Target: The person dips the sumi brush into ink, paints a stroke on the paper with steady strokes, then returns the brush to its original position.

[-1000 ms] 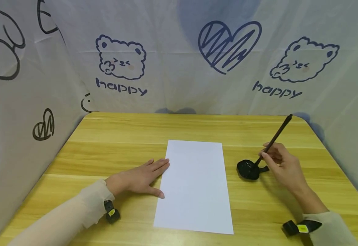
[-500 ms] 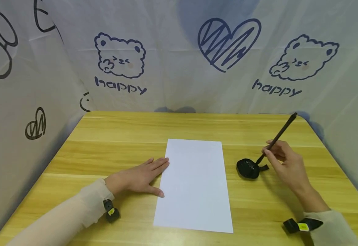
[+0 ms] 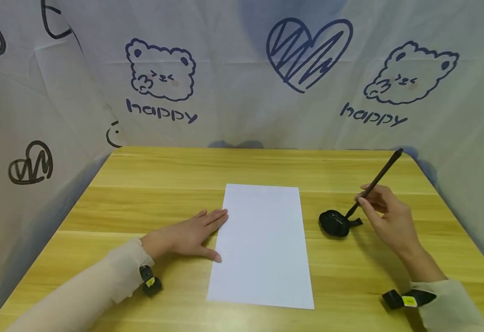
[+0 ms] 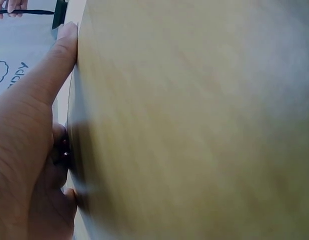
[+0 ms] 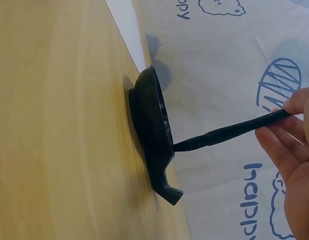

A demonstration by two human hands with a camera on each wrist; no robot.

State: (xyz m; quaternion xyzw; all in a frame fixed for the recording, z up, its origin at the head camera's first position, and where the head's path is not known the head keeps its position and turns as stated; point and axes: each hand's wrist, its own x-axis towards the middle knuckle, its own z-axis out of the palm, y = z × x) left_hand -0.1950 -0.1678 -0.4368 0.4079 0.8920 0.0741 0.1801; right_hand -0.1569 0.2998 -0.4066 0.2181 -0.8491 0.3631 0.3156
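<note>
My right hand pinches a dark ink brush between thumb and fingers, its shaft slanting up to the right. The brush tip meets the handle-side rim of a small black ink dish. In the right wrist view the same dish shows its raised side and short bent handle, with the brush at its lip. Left of the dish lies a blank white sheet of paper. My left hand rests palm down, fingers spread, with its fingertips and thumb on the sheet's left edge.
Everything stands on a yellow wood-grain table. White cloth with drawn bears, hearts and the word happy hangs behind it and at both sides. A black wrist camera sits on the left sleeve, another wrist camera on the right.
The right hand has shifted slightly to the right, drawing the brush tip along the dish's handle-side rim and leaning the shaft further right. The left hand stays on the paper.
</note>
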